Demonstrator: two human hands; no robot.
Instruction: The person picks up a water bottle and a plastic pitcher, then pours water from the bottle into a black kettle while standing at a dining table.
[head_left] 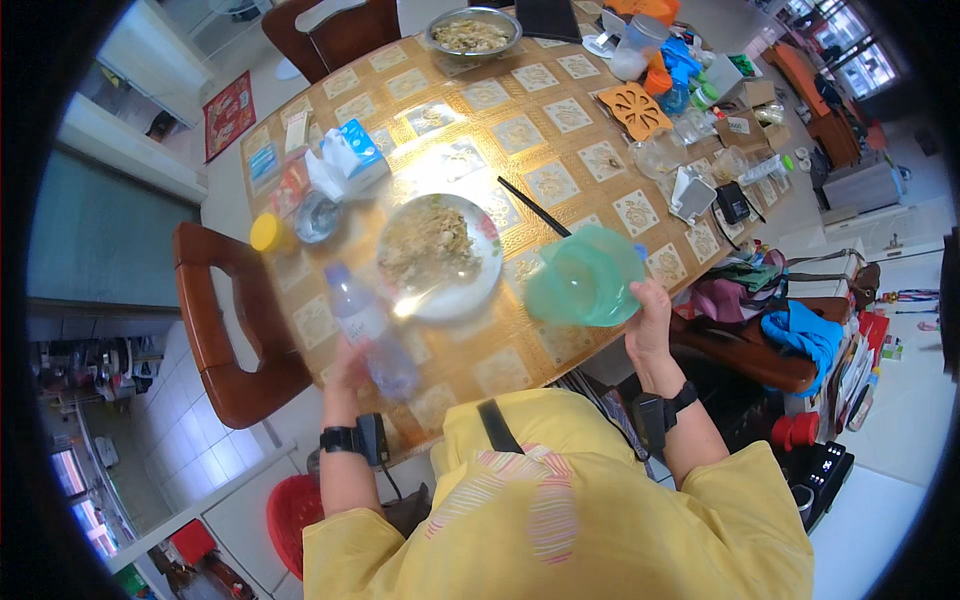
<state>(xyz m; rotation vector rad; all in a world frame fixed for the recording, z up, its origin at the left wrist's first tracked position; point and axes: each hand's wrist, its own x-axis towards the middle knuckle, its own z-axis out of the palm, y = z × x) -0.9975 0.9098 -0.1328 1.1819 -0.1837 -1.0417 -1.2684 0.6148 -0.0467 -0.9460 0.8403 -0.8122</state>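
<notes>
A table (545, 130) under a gold patterned cover fills the middle of the view, with a brown wooden chair (197, 310) at its left edge. A white plate (486, 262) with food (430, 240) heaped on it sits between the table's centre and the near left corner. A translucent green bowl (583, 280) is just inside the near edge, right of the plate; the right hand (650, 312) grips it by the rim, fingers closed in (whether its base touches the table, I cannot tell). Close to the far edge stands a steel bowl (472, 54), also with food in it. By the near left corner is a clear plastic bottle (366, 325) with a purplish cap, blurred; the left hand (348, 366) is wrapped around its lower part. An orange trivet (636, 110) lies toward the right edge. A blue tissue pack (362, 150), a white tissue poking out, sits toward the left edge, near a yellow-lidded jar (267, 233). Thin black chopsticks (535, 207) lie beyond the green bowl, one end beside its rim.
</notes>
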